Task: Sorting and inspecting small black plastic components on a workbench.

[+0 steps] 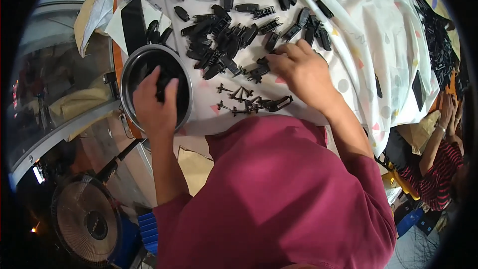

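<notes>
My left hand (157,103) reaches over the near side of a round metal bowl (187,97). Its thumb and fingers are apart, with no object visible between them. Dark contents inside the bowl cannot be made out. Over the white cloth, my right hand (303,73) is bent with its fingers curled at a black plastic part (258,72), which the fingertips partly cover. Left of that hand lies a heap of similar black plastic parts (226,40). Several small dark pin-like pieces (240,94) and a black loop-shaped piece (280,103) lie near the table's front edge.
A patterned white cloth (348,45) covers the table. A black slab-like object (133,26) lies behind the bowl. A fan (92,224) stands at lower left. At far right, another person in a striped sleeve (438,174) has their hands by a dark heap (438,35).
</notes>
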Demonstrator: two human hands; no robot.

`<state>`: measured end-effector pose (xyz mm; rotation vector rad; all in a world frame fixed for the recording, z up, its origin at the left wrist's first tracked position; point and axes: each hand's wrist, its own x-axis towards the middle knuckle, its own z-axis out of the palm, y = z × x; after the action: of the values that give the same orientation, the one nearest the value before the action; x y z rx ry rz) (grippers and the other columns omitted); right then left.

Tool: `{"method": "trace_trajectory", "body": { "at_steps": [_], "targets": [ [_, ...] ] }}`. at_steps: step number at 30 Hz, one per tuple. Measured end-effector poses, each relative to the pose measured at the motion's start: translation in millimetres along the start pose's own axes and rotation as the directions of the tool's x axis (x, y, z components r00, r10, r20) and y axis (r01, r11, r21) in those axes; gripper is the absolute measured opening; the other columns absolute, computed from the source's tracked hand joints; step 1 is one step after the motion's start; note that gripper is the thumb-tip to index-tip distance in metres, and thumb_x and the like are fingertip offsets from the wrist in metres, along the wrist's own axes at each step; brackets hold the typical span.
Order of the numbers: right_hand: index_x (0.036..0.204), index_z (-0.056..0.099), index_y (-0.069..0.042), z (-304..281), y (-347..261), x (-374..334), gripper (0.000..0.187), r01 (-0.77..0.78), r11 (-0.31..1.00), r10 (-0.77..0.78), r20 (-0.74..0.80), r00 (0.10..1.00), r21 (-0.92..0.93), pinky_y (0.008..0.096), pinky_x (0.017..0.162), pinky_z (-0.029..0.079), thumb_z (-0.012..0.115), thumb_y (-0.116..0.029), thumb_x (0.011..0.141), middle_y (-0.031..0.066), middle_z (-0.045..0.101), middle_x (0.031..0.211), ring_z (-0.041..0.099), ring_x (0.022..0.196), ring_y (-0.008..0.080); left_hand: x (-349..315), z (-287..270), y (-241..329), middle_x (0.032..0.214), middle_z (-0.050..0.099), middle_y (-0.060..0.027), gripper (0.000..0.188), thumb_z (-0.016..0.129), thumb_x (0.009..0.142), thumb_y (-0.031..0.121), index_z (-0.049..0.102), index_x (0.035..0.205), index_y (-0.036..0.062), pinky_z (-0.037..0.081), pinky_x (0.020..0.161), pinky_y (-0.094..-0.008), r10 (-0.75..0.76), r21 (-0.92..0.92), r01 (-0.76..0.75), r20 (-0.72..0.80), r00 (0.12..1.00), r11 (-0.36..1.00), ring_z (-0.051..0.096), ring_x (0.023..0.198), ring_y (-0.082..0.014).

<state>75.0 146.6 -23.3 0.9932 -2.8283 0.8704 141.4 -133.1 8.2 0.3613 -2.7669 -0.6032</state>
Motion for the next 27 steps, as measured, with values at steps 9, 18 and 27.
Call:
{"method": "trace_trajectory", "body": {
  "at_steps": [9,18,27],
  "targets": [
    [0.086,0.056,-0.005,3.0,3.0,2.0,0.023,0.035,0.995,-0.013,-0.240,0.971,0.089,0.0265,0.059,0.045,0.064,0.004,0.067,0.0072,0.059,0.086,0.054,0.072,0.0209,16.5,62.4,72.4,0.108,0.052,-0.0050,0.022,0.070,0.066,0.022,0.065,0.085,0.0108,0.034,0.079,-0.0401,0.318,0.224,-0.324,0.063,0.946,0.919,0.045,0.100,-0.0266],
    [0.115,0.050,0.001,-24.3,-11.1,-7.3,0.034,-0.135,-0.008,0.582,0.114,0.805,0.991,0.0232,0.058,0.052,0.058,-0.005,0.082,0.0136,0.058,0.103,0.060,0.081,0.0175,12.2,70.8,93.9,0.084,0.061,-0.0060,0.014,0.057,0.083,0.004,0.059,0.096,0.0000,0.046,0.062,-0.0218,0.101,-0.848,0.331,0.405,0.909,0.413,0.057,0.070,-0.0099],
    [0.110,0.055,0.001,-14.6,-27.0,-10.7,0.028,-0.061,0.379,0.444,-0.124,0.888,0.923,0.0231,0.061,0.049,0.058,-0.001,0.082,0.0079,0.058,0.097,0.056,0.078,0.0119,-6.3,54.3,111.0,0.097,0.059,-0.0092,0.035,0.057,0.082,-0.001,0.048,0.116,-0.0049,0.047,0.076,-0.0235,0.222,-0.835,0.547,0.525,0.822,-0.054,0.059,0.081,-0.0130]
  ]
}}
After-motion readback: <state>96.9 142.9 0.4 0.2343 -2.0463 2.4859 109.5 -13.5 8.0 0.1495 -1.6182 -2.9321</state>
